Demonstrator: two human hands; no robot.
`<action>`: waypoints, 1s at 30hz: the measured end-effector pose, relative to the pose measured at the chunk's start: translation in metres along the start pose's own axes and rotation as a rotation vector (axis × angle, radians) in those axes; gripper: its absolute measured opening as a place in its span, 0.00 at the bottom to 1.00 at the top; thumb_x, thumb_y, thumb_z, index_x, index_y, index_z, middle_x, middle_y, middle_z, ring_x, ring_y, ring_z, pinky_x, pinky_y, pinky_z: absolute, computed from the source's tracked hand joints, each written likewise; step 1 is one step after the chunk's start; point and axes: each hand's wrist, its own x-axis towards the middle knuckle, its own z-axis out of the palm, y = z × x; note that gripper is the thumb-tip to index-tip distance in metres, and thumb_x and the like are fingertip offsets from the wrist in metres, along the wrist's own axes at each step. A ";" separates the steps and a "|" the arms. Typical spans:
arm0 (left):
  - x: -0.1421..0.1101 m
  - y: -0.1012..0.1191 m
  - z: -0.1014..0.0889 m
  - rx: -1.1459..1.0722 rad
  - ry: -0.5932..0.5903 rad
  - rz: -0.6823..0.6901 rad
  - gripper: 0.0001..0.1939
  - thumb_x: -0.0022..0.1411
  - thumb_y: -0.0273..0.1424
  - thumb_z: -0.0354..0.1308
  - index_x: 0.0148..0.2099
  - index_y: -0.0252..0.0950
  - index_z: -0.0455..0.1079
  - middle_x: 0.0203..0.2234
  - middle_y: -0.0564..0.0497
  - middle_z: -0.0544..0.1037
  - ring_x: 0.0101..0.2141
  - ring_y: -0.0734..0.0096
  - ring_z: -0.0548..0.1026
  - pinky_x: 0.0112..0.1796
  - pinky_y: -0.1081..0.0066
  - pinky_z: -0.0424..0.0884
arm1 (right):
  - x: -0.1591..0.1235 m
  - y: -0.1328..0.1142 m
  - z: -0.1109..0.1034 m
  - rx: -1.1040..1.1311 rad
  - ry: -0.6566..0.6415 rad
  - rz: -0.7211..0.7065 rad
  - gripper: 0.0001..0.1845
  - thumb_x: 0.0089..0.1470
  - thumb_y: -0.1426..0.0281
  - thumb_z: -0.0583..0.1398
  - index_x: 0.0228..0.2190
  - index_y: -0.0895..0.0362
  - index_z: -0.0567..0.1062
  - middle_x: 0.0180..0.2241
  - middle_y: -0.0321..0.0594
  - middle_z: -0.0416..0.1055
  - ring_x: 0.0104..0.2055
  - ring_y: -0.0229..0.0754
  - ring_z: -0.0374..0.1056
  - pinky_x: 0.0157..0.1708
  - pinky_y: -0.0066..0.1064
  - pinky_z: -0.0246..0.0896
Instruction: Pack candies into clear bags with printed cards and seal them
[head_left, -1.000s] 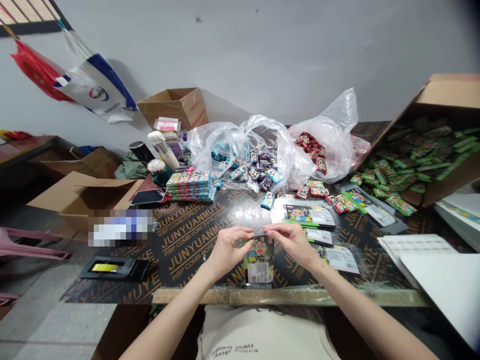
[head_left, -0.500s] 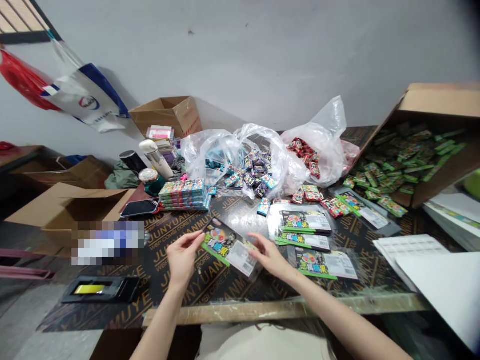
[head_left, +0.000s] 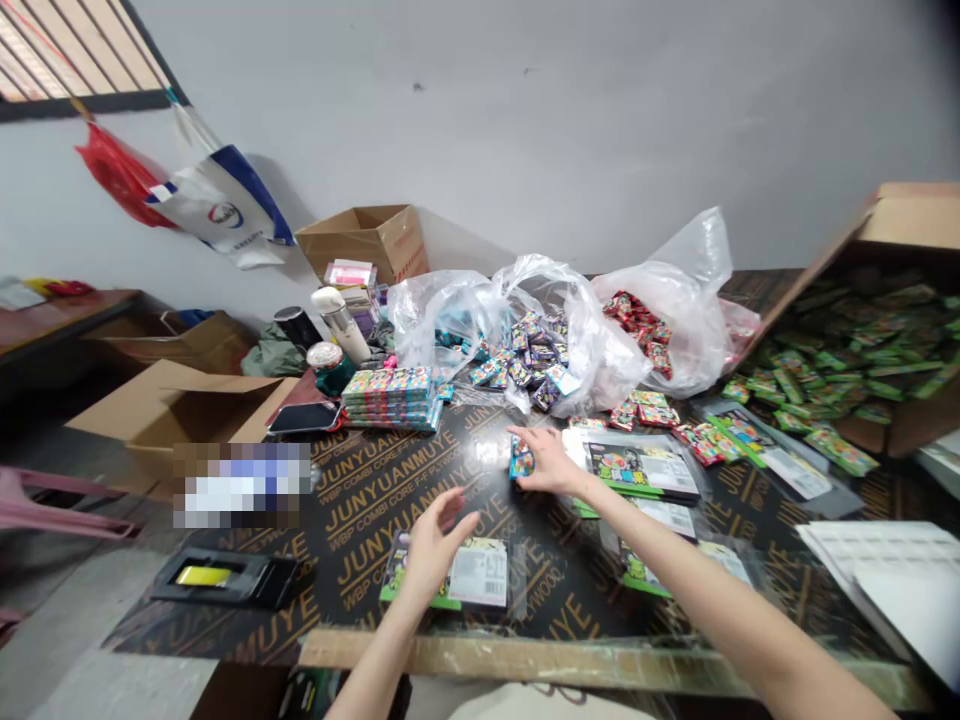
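Observation:
My left hand (head_left: 431,550) rests with its fingers apart on a clear-bagged card packet (head_left: 469,575) lying flat near the table's front edge. My right hand (head_left: 546,462) reaches forward over the middle of the table, its fingers closed round a small blue pack (head_left: 521,458). Just right of that hand lies a stack of finished bagged packets (head_left: 637,470). Behind it, open plastic bags hold blue packs (head_left: 525,350) and red packs (head_left: 637,325).
A tipped cardboard box of green packs (head_left: 847,350) lies at the right. A stack of flat colourful boxes (head_left: 391,396), a phone (head_left: 304,417), flasks and open cartons stand at the left. White sheets (head_left: 885,570) lie at the front right, and a black tape holder (head_left: 225,578) lies at the front left.
The bagged packet, held in both hands before, now lies on the table under my left hand. My right hand has let it go, reached forward and closed on a small blue pack.

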 end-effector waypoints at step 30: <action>-0.004 -0.020 -0.031 0.790 -0.441 0.620 0.52 0.45 0.30 0.60 0.64 0.38 0.31 0.57 0.42 0.57 0.55 0.57 0.58 0.57 0.51 0.44 | -0.107 -0.033 0.016 0.427 -0.024 -0.191 0.47 0.35 0.61 0.64 0.56 0.53 0.52 0.53 0.45 0.59 0.55 0.51 0.54 0.56 0.49 0.28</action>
